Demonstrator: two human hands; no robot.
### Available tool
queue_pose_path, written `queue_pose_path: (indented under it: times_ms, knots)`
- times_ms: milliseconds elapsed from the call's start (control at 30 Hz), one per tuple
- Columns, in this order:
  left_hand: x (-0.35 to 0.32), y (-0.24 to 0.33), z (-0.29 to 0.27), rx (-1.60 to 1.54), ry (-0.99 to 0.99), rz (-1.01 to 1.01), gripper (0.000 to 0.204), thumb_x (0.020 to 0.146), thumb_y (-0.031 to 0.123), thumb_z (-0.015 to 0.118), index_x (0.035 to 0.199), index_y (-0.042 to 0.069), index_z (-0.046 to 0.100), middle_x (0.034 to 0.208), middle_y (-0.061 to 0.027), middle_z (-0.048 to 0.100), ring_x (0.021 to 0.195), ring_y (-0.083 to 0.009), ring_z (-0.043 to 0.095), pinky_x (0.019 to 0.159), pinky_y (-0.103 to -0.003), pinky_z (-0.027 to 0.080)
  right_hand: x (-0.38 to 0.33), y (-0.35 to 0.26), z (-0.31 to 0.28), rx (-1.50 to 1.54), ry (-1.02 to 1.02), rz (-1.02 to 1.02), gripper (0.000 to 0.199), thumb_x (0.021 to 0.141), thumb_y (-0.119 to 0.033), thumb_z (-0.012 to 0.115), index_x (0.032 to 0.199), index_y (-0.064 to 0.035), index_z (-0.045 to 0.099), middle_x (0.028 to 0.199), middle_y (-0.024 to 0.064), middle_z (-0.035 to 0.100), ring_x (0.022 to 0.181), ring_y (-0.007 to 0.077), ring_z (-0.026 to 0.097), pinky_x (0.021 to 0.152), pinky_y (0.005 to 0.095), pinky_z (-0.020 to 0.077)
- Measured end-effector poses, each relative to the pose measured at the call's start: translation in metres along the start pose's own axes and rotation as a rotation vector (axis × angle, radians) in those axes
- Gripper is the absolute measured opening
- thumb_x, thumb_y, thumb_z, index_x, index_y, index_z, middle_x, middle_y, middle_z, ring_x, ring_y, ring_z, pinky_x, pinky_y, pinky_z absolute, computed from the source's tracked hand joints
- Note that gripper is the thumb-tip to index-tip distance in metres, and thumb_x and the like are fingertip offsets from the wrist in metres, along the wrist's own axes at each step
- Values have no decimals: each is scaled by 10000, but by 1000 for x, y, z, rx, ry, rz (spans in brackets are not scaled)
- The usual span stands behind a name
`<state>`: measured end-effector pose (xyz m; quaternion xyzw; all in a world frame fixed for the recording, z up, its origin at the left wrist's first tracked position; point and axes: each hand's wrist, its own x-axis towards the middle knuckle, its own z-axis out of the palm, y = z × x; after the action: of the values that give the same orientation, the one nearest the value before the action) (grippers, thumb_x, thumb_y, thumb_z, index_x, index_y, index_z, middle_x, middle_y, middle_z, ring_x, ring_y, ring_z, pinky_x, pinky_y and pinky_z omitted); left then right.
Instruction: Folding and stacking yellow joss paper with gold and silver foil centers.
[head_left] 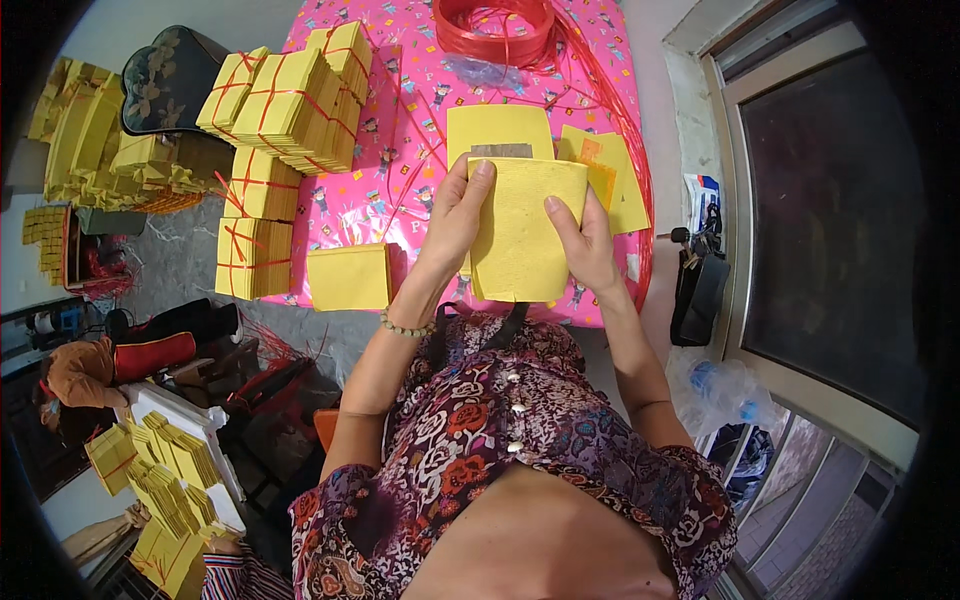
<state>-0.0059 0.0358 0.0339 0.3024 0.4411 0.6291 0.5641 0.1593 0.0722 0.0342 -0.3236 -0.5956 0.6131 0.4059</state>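
Note:
Both my hands grip a piece of yellow paper upright-ish in front of me; whether it is one sheet or a thin stack I cannot tell. My left hand closes on its left edge, thumb on the near face, a beaded bracelet on the wrist. On the right edge, my right hand holds it with the thumb on the face too. Just beyond lies another yellow sheet with a grey patch, partly covered. Further yellow sheets, one with an orange piece, lie to the right. A yellow paper stack sits left of my forearm.
Bundles of yellow paper tied with red strip are piled on the left of the pink patterned table. A red coil of strip lies at the back, its strands running down the right edge. At lower left, a striped sleeve reaches near more yellow stacks.

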Motion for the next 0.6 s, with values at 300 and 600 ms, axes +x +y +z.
queue_pose_path:
  times_ms: [300,600]
  knots:
    - [13,7,1,-291,38,-183,296,1001,255,422,1157,33,541,1075,-51,627,968,-125,603,846,-270,478,6,0,1,99,-13,60,312,959,-134,498,1227,22,467,1092,68,587,947,91,553,811,253,466]
    - [-8,2,-9,152,-197,-245,492,908,204,615,1306,-16,428,1199,-99,577,1057,-135,569,893,-279,464,20,15,-13,205,135,192,295,958,-156,503,1198,15,504,1055,64,616,929,108,588,800,256,481]
